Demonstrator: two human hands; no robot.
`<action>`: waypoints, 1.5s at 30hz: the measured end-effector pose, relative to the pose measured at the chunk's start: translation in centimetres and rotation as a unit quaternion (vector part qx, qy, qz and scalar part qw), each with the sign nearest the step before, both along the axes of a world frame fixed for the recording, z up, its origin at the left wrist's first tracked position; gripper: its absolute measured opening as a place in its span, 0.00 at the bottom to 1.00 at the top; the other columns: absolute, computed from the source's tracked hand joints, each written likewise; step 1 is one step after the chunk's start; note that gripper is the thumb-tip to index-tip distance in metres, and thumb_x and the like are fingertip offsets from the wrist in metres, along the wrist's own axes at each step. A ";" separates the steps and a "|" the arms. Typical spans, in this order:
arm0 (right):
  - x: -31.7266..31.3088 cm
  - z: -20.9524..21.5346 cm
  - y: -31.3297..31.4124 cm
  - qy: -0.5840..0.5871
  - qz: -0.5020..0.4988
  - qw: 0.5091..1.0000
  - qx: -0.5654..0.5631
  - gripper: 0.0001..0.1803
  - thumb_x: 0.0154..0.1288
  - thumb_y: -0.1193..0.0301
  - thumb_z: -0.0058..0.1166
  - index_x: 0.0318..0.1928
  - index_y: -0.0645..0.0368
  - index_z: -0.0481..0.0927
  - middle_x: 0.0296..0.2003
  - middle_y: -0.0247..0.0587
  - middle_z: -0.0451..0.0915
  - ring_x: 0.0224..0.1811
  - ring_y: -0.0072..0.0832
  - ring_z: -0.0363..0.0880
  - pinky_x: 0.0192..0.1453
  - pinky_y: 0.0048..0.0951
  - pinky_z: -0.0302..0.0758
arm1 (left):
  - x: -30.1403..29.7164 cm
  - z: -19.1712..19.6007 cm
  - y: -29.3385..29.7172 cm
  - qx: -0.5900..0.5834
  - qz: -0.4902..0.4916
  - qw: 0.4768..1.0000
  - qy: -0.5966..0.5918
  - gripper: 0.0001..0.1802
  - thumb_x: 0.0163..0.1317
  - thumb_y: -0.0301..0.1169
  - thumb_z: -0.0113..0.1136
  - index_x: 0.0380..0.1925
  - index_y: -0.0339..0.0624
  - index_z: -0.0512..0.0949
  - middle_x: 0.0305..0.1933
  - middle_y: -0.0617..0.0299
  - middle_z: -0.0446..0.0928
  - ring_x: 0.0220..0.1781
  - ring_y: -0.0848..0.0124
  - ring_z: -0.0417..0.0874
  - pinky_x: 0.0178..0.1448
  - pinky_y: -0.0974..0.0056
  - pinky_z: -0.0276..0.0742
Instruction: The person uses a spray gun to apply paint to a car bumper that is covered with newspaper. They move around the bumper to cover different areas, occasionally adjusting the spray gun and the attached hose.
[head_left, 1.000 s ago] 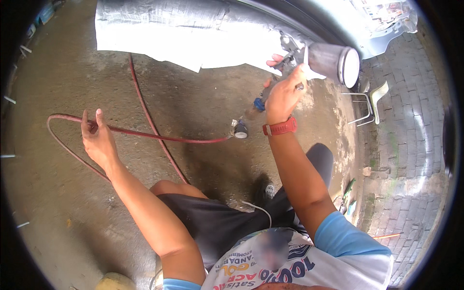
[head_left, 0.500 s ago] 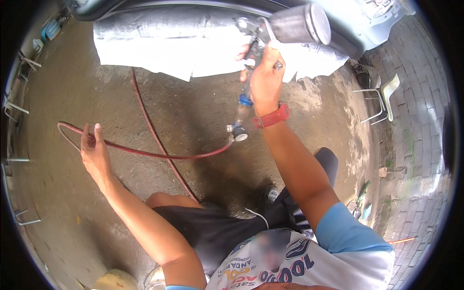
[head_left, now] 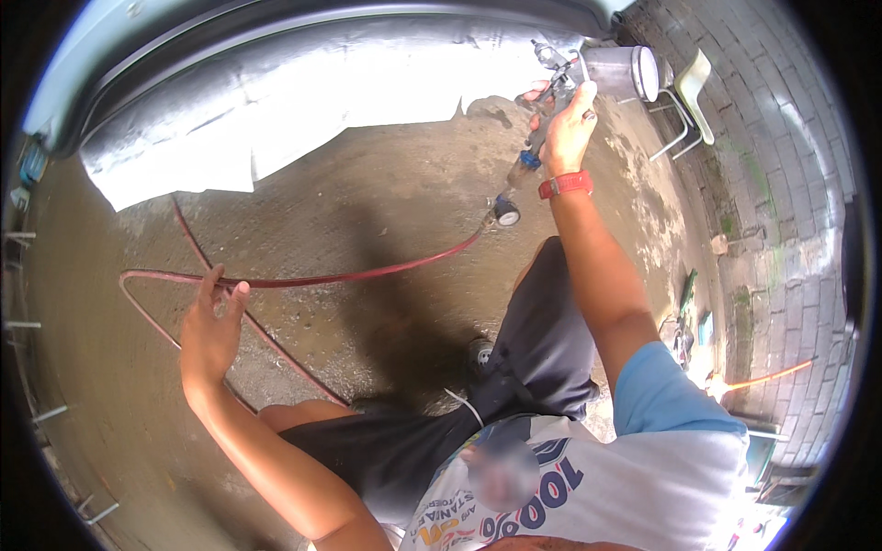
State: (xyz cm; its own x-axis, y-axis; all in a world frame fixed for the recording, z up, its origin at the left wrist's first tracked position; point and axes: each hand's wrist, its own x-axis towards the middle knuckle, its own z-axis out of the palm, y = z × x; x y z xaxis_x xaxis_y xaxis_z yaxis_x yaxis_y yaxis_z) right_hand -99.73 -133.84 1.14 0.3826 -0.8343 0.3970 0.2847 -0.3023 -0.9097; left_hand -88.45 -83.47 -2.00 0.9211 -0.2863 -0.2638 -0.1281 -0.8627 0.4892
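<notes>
Evidently, from my remote position, the right hand (head_left: pixel 570 133) is closed around the handle of a spray gun (head_left: pixel 557 90), fingers on its far side and thumb toward the cup. I record the spray gun at upper right of the head view, with its grey cup (head_left: pixel 614 72) lying sideways and pointing right. Below the handle I find a blue fitting (head_left: pixel 529 159), followed by a round gauge (head_left: pixel 506 213) on the same line. From there a red hose (head_left: pixel 367 273) sags leftward to the left hand (head_left: pixel 211 335).

I observe the left hand loosely curled, the hose running between thumb and fingers; how firmly it grips I cannot tell. Left of this hand the hose bends back in a loop, and another red stretch crosses near the fingertips, over the wet-looking floor (head_left: pixel 303 207).

I note a red wristwatch (head_left: pixel 566 184) on the right wrist. Ahead, a white sheet (head_left: pixel 294 119) hangs beneath a pale, dark-edged panel (head_left: pixel 60 101). A pale chair (head_left: pixel 695 83) stands beyond the cup.
</notes>
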 end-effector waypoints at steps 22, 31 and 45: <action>-2.6 -2.6 -16.1 0.059 -0.158 0.986 -0.009 0.35 0.90 0.44 0.31 0.55 0.66 0.78 0.37 0.46 0.91 0.33 0.32 0.91 0.24 0.28 0.79 | -3.3 -0.6 -10.4 0.053 -0.094 0.989 -0.101 0.37 0.76 0.51 0.67 0.77 0.44 0.73 0.69 0.37 0.83 0.73 0.40 0.82 0.74 0.42 0.79; 2.3 -8.4 3.5 0.002 0.117 0.993 -0.023 0.35 0.91 0.45 0.36 0.76 0.61 0.73 0.40 0.40 0.90 0.37 0.25 0.90 0.25 0.24 0.77 | -1.1 -0.3 -8.5 0.157 0.008 0.984 -0.082 0.35 0.78 0.58 0.60 0.76 0.50 0.76 0.69 0.42 0.84 0.75 0.43 0.82 0.76 0.42 0.78; 1.7 -11.6 -20.7 -0.064 -0.180 0.981 -0.002 0.37 0.89 0.39 0.27 0.56 0.63 0.74 0.34 0.48 0.89 0.29 0.34 0.91 0.22 0.32 0.78 | -10.7 0.3 -13.1 0.100 -0.097 0.988 -0.072 0.43 0.71 0.46 0.70 0.84 0.57 0.64 0.75 0.44 0.79 0.77 0.39 0.78 0.79 0.43 0.76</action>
State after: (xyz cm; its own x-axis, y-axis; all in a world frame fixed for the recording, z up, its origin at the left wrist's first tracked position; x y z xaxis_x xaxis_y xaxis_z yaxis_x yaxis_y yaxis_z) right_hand -98.06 -154.51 -10.44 0.0090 -0.9043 0.4267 0.2709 -0.4086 -0.8716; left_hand -99.10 -96.53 -1.65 0.8863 -0.4159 -0.2035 -0.3555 -0.8929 0.2763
